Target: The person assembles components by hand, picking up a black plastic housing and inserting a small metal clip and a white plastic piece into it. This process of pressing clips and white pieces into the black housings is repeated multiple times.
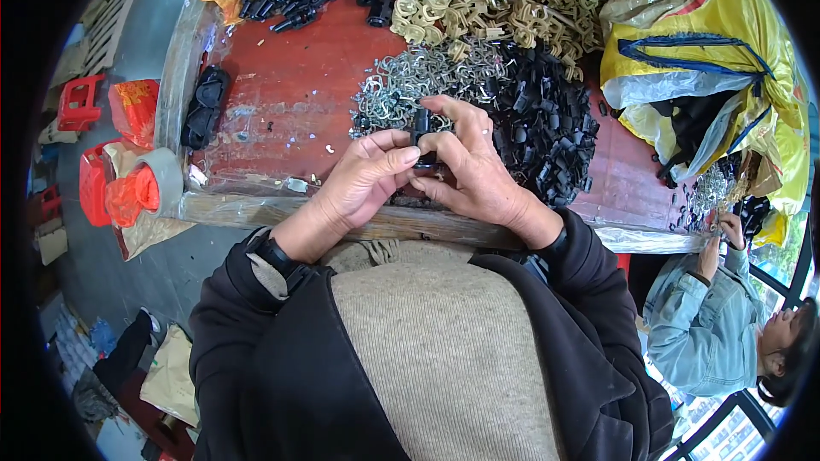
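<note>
Okay, so the left hand (367,175) and right hand (471,166) are both pinching a small black plastic fitting (420,122) with their fingers, holding it over the red worktop (286,102). Silver metal hooks (389,94) and black plastic pieces (551,132) are lying heaped close by.

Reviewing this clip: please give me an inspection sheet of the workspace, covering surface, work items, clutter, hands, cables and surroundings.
Surface: scuffed red tabletop with a wooden front edge.
Work items: small black part in hand; heaps of silvery metal hooks, black pieces and beige pieces beyond.
Clutter: dark object at left, scattered scraps, yellow bag at right.
Hands: left hand and right hand both grip the black part.
Cables: nothing seen.
Surroundings: red plastic items at left; another person at right, hands at the table.
</note>
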`<state>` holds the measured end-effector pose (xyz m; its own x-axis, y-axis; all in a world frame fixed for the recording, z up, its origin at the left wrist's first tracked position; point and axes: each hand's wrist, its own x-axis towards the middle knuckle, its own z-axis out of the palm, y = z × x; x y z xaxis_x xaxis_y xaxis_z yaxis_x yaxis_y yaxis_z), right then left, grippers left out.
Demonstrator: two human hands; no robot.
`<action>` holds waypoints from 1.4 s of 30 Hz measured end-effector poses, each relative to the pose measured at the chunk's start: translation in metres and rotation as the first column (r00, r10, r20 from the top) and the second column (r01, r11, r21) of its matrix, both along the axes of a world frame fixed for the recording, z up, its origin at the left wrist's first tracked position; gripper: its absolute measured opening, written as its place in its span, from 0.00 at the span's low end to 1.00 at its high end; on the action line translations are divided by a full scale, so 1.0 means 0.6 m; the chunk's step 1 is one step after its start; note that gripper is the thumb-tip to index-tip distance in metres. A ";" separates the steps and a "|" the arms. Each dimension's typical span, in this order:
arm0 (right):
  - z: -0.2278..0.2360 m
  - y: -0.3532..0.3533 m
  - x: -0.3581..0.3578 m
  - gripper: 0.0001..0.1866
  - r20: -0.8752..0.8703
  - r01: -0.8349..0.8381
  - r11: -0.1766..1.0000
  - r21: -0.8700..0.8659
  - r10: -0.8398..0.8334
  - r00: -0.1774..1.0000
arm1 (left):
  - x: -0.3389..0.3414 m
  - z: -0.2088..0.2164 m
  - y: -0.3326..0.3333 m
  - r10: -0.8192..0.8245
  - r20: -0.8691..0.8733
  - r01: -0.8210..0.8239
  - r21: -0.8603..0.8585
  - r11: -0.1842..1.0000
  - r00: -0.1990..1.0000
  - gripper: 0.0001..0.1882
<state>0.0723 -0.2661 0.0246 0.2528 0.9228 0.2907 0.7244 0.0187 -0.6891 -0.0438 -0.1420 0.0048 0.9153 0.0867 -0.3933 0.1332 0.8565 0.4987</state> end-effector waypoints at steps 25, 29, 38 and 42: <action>0.018 -0.039 -0.015 0.15 -0.093 0.162 0.972 0.172 -0.148 0.985 | -0.020 0.034 -0.021 0.011 0.103 -0.015 0.042 0.999 0.995 0.12; 0.002 -0.030 -0.007 0.10 -0.173 0.156 0.986 0.049 -0.146 0.974 | -0.011 0.025 -0.014 0.029 0.086 -0.030 0.006 1.000 0.996 0.11; -0.021 -0.012 0.000 0.06 -0.300 0.198 0.980 -0.015 -0.193 0.934 | 0.000 0.003 -0.001 0.103 0.078 -0.105 0.028 0.994 0.992 0.10; -0.018 -0.013 -0.002 0.05 -0.398 0.188 0.981 -0.039 -0.187 0.898 | -0.003 0.012 -0.003 0.100 0.081 -0.105 0.058 0.993 0.992 0.10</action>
